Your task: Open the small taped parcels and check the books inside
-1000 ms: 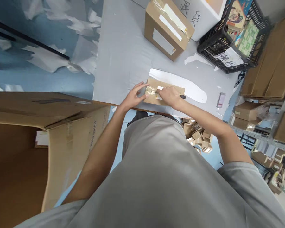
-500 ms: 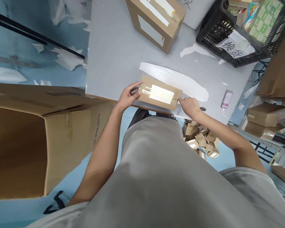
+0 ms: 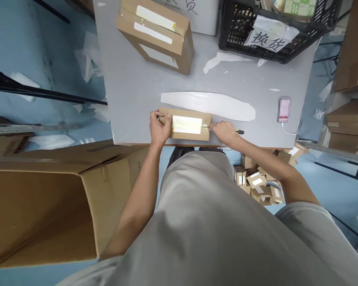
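Observation:
A small cardboard box point(image 3: 164, 131) with a white label point(image 3: 187, 124) and clear tape lies near the front edge of the table. Its left end is gripped by my left hand point(image 3: 160, 128), thumb on top and fingers curled at the far corner. At the right end, my right hand point(image 3: 224, 131) is closed around a box cutter point(image 3: 240, 132); only its black-and-yellow butt shows behind the hand. The tip meets the taped right edge of the box, and the blade is too small to make out clearly.
Behind the box lies a white paper strip point(image 3: 209, 105). A larger taped carton point(image 3: 158, 35) and a black crate point(image 3: 241, 28) stand farther back. A phone point(image 3: 284, 109) on a cable is at right. An open big carton point(image 3: 110, 206) stands left; several small boxes point(image 3: 259, 182) lie below.
The view has turned and shifted, so the table sits straighter. My left hand has brought its thumb onto the box top. My right hand stays at the box's right end.

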### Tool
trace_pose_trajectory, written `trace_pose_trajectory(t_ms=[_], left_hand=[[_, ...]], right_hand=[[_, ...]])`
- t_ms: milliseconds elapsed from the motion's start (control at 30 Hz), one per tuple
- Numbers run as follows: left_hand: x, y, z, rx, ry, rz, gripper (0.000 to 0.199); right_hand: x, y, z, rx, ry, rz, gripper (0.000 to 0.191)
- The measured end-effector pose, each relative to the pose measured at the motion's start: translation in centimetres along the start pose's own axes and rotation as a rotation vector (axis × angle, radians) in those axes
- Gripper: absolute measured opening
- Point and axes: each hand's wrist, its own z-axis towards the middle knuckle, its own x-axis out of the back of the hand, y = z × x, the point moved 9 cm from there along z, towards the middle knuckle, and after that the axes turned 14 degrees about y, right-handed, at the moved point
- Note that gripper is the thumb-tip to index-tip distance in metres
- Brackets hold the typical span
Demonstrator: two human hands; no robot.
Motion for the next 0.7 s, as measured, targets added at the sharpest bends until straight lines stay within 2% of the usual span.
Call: trace_pose_trajectory(t_ms=[100, 167, 300, 500, 633, 700], left_hand=[[-0.1, 1.4, -0.3, -0.022, 0.083, 0.045, 0.027], [0.0, 1.6, -0.5, -0.017, 0.102, 0.062, 0.028], [0.0, 1.2, -0.5, -0.006, 0.089, 0.09, 0.029], [-0.2, 1.0, -0.3, -0.04, 0.077, 0.078, 0.029], [-0.1, 0.7, -0.1, -0.062, 0.08, 0.055, 0.027], [0.2, 0.3, 0.3, -0.066, 0.094, 0.038, 0.026]], right_hand=[[-1.4, 0.7, -0.2, 0.036, 0.021, 0.02, 0.048], [-2.5, 1.1, -0.3, 0.032, 0.037, 0.034, 0.046], [-4.2, 1.4, 0.0, 0.008, 0.088, 0.071, 0.047], [-5.0, 2.0, 0.0, 0.018, 0.175, 0.104, 0.05], [-5.8, 4.1, -1.4, -0.031, 0.209, 0.171, 0.045], [-6.5, 6.3, -2.2, -0.14, 0.274, 0.285, 0.04]])
